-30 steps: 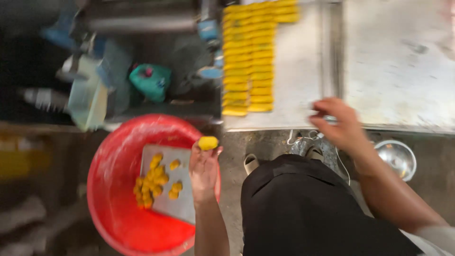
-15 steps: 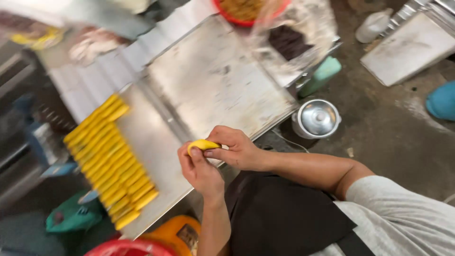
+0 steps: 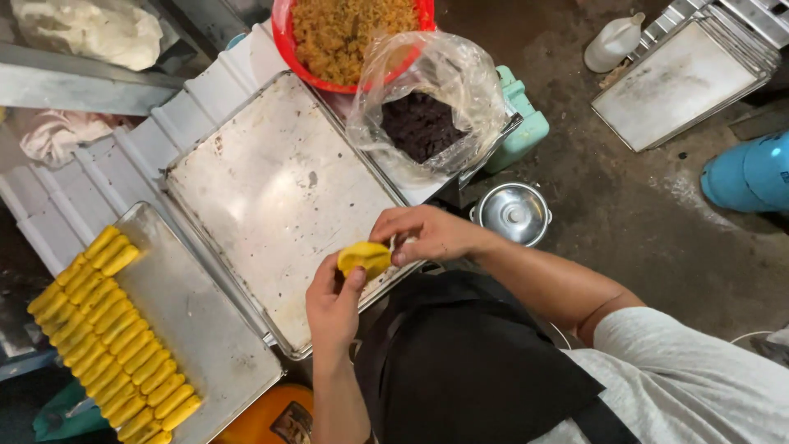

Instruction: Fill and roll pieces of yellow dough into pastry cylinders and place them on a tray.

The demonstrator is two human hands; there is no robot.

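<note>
Both my hands meet over the near edge of a bare metal tray (image 3: 279, 189). My left hand (image 3: 331, 306) cups a flattened piece of yellow dough (image 3: 364, 257) from below. My right hand (image 3: 423, 234) pinches the same dough from the right. To the left, a second metal tray (image 3: 193, 321) carries several rolled yellow dough pieces (image 3: 107, 329) laid in rows. Behind the bare tray stand a red bowl of crumbly brown filling (image 3: 349, 33) and a clear plastic bag of dark filling (image 3: 423, 123).
A small steel pot (image 3: 511, 214) sits on the floor to the right, beside a green container (image 3: 522, 123). Farther right lie stacked metal trays (image 3: 682, 82), a white plastic jug (image 3: 612, 43) and a blue gas cylinder (image 3: 748, 173). An orange bucket (image 3: 267, 415) stands near my knees.
The view swung from a red basin with yellow dough lumps up to the trays. My left hand carried one dough piece over, and my right hand joined it and flattened it.
</note>
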